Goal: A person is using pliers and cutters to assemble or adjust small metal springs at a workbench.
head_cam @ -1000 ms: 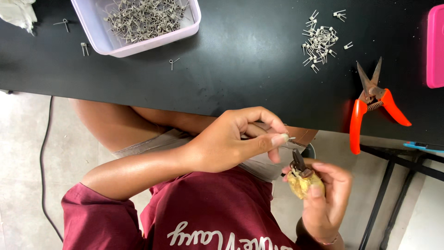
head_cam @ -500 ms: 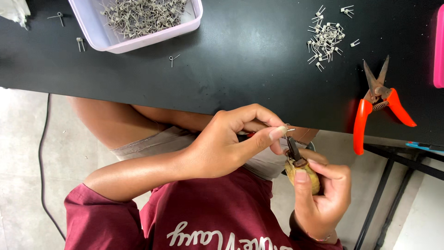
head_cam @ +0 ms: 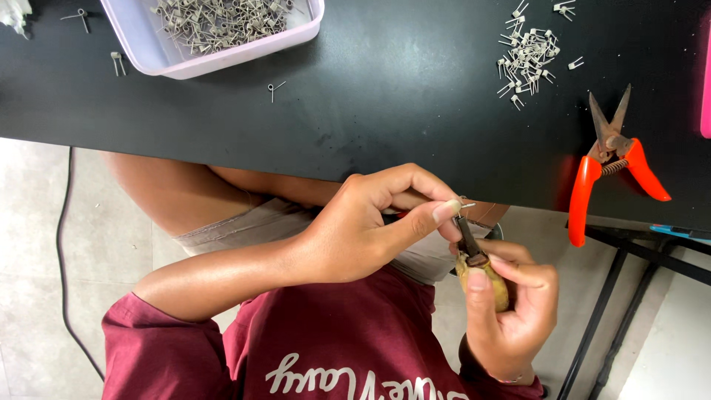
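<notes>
My left hand [head_cam: 370, 226] reaches across my lap from the left and pinches a small metal wire pin [head_cam: 464, 205] between thumb and forefinger. My right hand [head_cam: 511, 315] grips a small tool with a yellowish handle [head_cam: 498, 290] and a dark metal tip [head_cam: 467, 238]. The tip points up and touches the left fingertips just below the pin. Both hands are held below the near edge of the black table [head_cam: 385, 126], above my maroon shirt.
On the table stand a pale tray [head_cam: 159, 52] full of wire pins, a loose heap of pins [head_cam: 527, 55], single pins [head_cam: 274, 90] and orange-handled snips [head_cam: 611, 167]. A pink object [head_cam: 705, 81] sits at the right edge. Black table legs [head_cam: 629, 296] run at the lower right.
The right hand has raised the tool so its tip meets the left fingertips. The left hand stays pinched on the pin and has shifted slightly.
</notes>
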